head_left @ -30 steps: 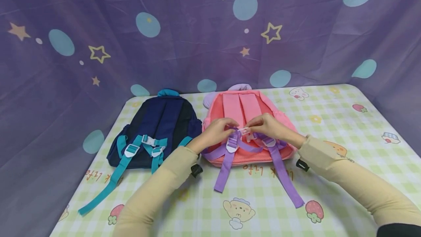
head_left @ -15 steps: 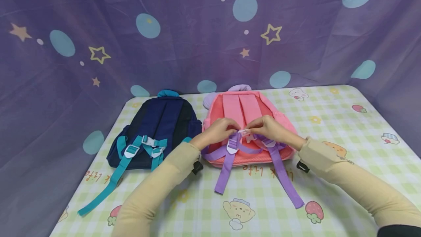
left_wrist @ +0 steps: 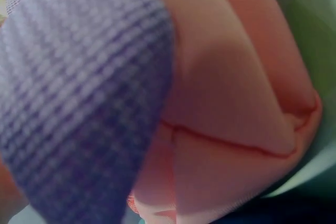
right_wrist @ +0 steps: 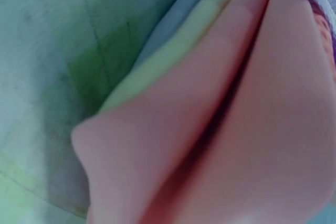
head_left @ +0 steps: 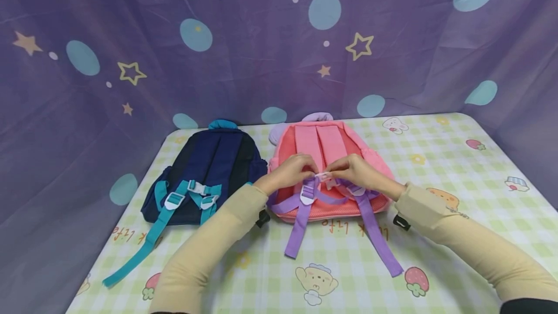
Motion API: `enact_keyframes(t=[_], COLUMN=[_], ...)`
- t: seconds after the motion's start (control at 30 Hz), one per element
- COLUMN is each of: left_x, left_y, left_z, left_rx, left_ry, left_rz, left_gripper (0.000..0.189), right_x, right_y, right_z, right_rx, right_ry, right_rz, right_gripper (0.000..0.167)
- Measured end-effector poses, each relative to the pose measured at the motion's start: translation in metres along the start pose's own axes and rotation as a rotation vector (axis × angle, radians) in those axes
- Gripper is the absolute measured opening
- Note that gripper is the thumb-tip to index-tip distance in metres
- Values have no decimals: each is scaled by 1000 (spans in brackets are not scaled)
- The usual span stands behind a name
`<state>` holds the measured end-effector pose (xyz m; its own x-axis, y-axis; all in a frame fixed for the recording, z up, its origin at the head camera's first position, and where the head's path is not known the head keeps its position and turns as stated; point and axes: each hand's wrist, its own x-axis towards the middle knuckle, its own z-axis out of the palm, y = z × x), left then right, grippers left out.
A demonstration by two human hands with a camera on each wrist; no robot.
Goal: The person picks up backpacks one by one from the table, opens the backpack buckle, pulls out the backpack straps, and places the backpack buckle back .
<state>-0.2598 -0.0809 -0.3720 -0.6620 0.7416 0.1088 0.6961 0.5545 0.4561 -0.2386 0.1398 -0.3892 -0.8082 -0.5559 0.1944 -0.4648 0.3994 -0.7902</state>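
Note:
In the head view a pink backpack (head_left: 305,134) lies with its strap side up. Over its lower middle, both hands pinch a small pale plastic buckle (head_left: 323,176). My left hand (head_left: 291,172) grips its left end, where a purple strap (head_left: 308,185) hangs down. From the other side my right hand (head_left: 359,172) holds the right end between thumb and fingers. The fingertips nearly meet and partly hide the buckle. A blurred purple strap (left_wrist: 89,93) fills much of the left wrist view, beside the pink fabric. The right wrist view shows the bag's pink side (right_wrist: 252,119).
A navy backpack (head_left: 209,159) with teal straps (head_left: 150,236) and white buckles lies to the left, next to the pink one. Loose purple strap ends (head_left: 379,241) reach toward the table's front. A checked cloth (head_left: 462,173) covers the table, with a purple curtain (head_left: 261,62) behind.
The buckle has tilted slightly and lies more level between the fingertips. Both hands stay almost in the same place; the bags have not moved.

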Motion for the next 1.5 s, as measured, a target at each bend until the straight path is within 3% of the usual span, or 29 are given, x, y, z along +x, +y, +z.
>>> enact_keyframes(t=[0.27, 0.63, 0.83, 1.0, 1.2, 1.4, 1.5], left_x=[3, 1, 1, -1, -3, -9, -11], left_y=[-3, -5, -4, -1, 6, 12, 14], left_z=[2, 3, 3, 3, 4, 7, 9], left_rx=[25, 33, 44, 42, -4, -2, -17], left_ry=[10, 42, 24, -18, -61, -46, -40], left_rz=[39, 36, 18, 9, 45, 105, 103], left_gripper=[8, 7, 8, 11, 14, 12, 11], right_x=[-2, -7, -12, -15, -19, -20, -21], right_y=[0, -6, -8, -7, -5, -5, -5], right_z=[-1, -3, -5, -6, -7, -9, -10], right_rx=[31, 54, 48, 32, -4, -2, 8], right_ry=[-5, -22, -90, -101, -92, -100, -112], right_rz=[6, 34, 41, 13, -8, -3, -3], right_gripper=[14, 13, 13, 14, 13, 14, 14])
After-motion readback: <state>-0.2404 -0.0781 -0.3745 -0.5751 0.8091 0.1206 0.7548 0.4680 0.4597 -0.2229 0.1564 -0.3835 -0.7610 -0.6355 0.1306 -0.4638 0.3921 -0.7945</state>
